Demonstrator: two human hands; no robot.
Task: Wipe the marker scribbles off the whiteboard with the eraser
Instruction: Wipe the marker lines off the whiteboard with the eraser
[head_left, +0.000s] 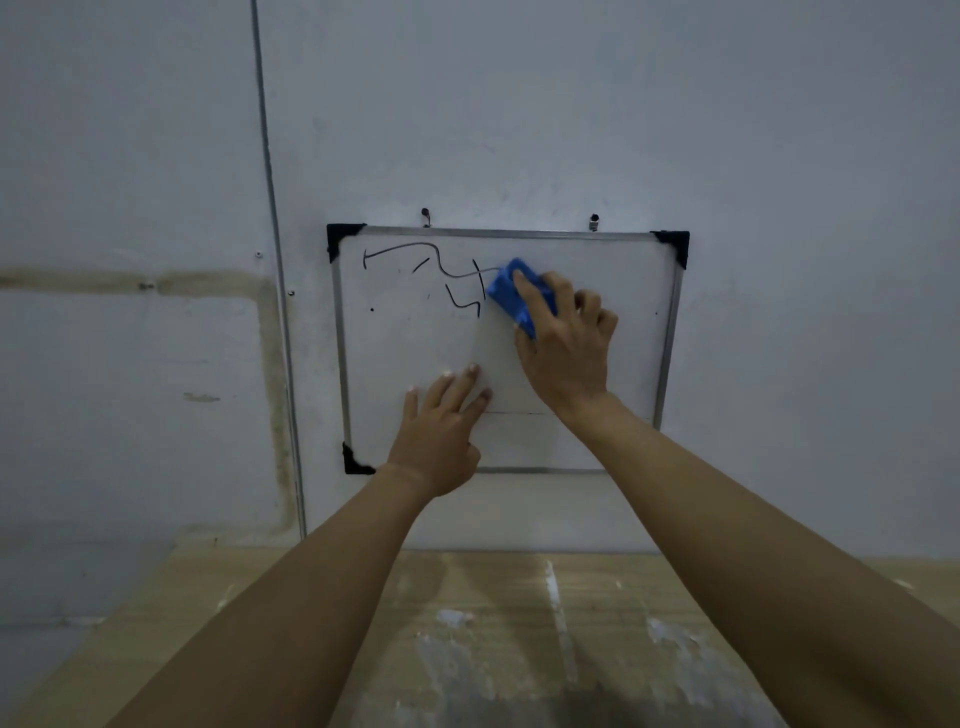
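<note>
A small whiteboard (623, 291) with a metal frame and black corner caps hangs on the wall. Black marker scribbles (415, 270) cover its upper left part. My right hand (566, 343) grips a blue eraser (506, 293) and holds it flat against the board, at the right end of the scribbles. My left hand (441, 431) lies flat on the lower left part of the board with its fingers straight and spread. The board to the right of the eraser bears no marks.
Two hooks (426, 214) hold the board on a pale grey wall. A thin vertical pipe (275, 260) runs down the wall left of the board. Below stands a wooden surface (493, 623) smeared with white paint.
</note>
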